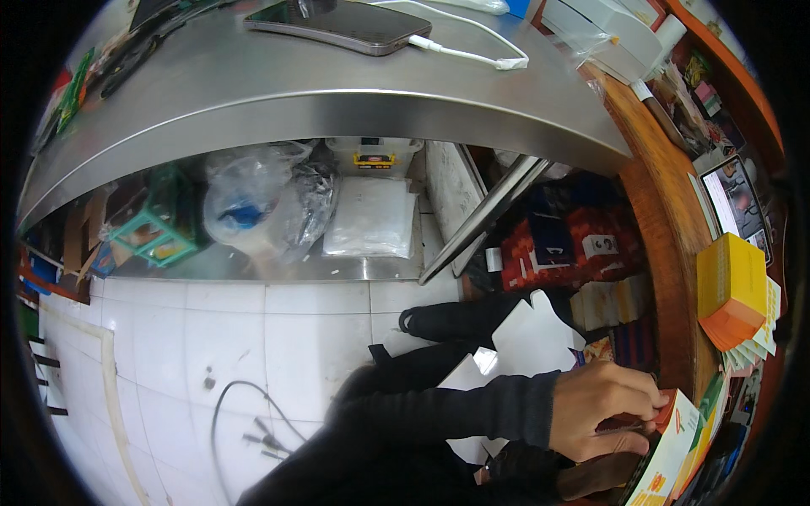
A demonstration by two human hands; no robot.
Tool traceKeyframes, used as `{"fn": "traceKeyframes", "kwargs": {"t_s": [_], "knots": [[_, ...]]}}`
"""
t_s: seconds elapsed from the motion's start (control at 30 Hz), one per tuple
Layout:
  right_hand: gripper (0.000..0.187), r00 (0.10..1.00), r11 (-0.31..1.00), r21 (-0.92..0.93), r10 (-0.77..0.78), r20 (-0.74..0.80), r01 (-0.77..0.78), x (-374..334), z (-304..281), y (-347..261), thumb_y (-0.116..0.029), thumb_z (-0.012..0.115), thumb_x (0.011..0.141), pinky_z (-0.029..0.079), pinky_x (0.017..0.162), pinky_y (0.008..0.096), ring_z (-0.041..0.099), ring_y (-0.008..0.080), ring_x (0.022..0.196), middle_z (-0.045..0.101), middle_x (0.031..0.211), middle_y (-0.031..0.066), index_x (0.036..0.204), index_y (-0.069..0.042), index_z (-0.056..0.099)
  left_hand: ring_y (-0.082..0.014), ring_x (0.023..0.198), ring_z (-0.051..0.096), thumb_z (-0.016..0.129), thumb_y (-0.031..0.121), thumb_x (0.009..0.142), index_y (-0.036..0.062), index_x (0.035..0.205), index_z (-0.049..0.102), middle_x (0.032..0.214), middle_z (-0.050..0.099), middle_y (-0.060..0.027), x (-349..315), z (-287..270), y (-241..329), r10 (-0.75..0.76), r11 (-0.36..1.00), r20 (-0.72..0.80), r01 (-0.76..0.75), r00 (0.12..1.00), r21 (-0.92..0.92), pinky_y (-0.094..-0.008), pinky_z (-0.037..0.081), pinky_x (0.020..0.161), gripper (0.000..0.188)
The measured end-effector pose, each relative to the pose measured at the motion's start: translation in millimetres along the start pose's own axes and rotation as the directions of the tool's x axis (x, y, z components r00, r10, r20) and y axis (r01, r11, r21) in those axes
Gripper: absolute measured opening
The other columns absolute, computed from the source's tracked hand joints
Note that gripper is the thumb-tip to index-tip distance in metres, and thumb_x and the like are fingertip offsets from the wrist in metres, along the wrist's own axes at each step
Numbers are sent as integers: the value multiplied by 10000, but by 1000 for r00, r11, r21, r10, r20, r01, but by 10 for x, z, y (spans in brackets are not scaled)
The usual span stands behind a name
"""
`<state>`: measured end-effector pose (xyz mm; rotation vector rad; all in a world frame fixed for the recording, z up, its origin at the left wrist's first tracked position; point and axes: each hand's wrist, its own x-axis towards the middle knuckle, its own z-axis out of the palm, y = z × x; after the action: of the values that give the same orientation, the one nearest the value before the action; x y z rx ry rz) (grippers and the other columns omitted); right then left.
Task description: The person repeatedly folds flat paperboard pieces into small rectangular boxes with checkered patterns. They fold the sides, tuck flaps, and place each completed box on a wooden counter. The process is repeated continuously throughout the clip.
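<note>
At the lower right, my left hand reaches across in a dark sleeve. Its fingers and thumb close at the orange end of a white, orange and green carton. A dark red patch shows between the thumb and fingers; I cannot make out what it is. Below it, in shadow, my right hand lies against the carton's side, mostly hidden. White cardboard with opened flaps lies near my legs, partly behind the left sleeve.
A steel table bears a phone with a white cable. On the wooden counter at right are a yellow box and a lit screen. Plastic bags fill the lower shelf. A black cable lies on the tiles.
</note>
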<state>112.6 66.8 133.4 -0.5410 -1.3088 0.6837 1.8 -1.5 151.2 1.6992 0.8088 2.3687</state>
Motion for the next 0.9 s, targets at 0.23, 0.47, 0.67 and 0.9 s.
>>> {"fn": "traceKeyframes", "kwargs": {"t_s": [0.23, 0.47, 0.67, 0.9], "knots": [[432, 999, 1000, -7, 5, 32, -5, 50, -33, 4, -56, 574, 859, 470, 872, 320, 594, 211, 959, 583, 1111, 130, 1277, -68, 462, -283, 765, 684, 744, 73, 787, -33, 813, 639, 993, 676, -182, 8, -221, -51, -155, 987, 26, 154, 988, 50, -331, 535, 635, 151], [501, 999, 1000, -10, -8, 54, 9, 106, -52, 15, -28, 608, 821, 465, 882, 314, 594, 209, 966, 583, 1107, 122, 1297, -63, 454, -311, 996, 672, 759, 61, 784, -25, 854, 666, 1075, 674, -190, 20, -231, -86, -154, 986, 118, 160, 981, -42, -355, 551, 839, 145], [561, 997, 999, -21, -32, 75, 34, 208, 52, 69, -4, 637, 788, 461, 890, 310, 594, 207, 972, 583, 1103, 115, 1314, -58, 448, -300, 1075, 648, 759, -13, 752, -52, 977, 691, 1123, 668, -190, 26, -299, -40, -211, 970, 163, 186, 964, 159, -355, 525, 935, 238], [633, 990, 999, 16, 31, 134, -34, 307, 269, 141, 24, 670, 750, 456, 900, 304, 594, 205, 979, 583, 1099, 106, 1334, -53, 440, -244, 893, 714, 740, -48, 726, -24, 880, 700, 1011, 706, -173, 165, -433, -38, -156, 896, 56, 117, 986, 429, -271, 555, 763, 160]]}}
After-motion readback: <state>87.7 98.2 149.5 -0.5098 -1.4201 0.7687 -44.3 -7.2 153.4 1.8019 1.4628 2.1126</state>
